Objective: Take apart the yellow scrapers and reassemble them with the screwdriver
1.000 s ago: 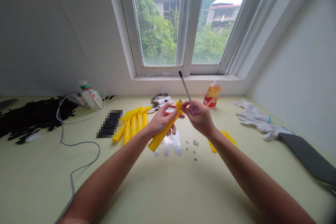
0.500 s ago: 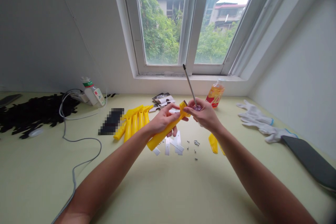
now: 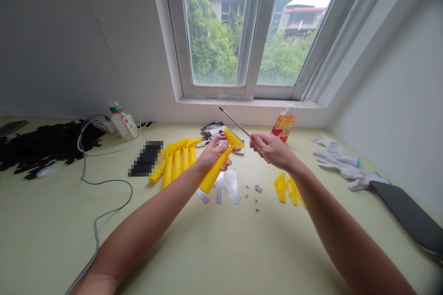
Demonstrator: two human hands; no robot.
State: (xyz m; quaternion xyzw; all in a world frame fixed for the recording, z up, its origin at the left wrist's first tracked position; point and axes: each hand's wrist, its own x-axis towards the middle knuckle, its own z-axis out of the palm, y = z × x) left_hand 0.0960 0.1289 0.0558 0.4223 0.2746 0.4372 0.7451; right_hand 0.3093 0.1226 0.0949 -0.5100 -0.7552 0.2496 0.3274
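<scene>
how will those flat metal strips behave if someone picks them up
The metal strips look straight and shiny, so probably stiff; thin, so likely light. One lies across another, so it may slide if nudged.

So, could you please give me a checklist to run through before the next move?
1. Scraper held by left hand: ok, gripped near its head.
2. Screwdriver held by right hand: ok.
3. Screwdriver tip against the scraper: not ok, it is apart.
4. Head screwed tight: cannot tell.
5. Loose screws in sight: ok, on the table, right of the blades.
</scene>
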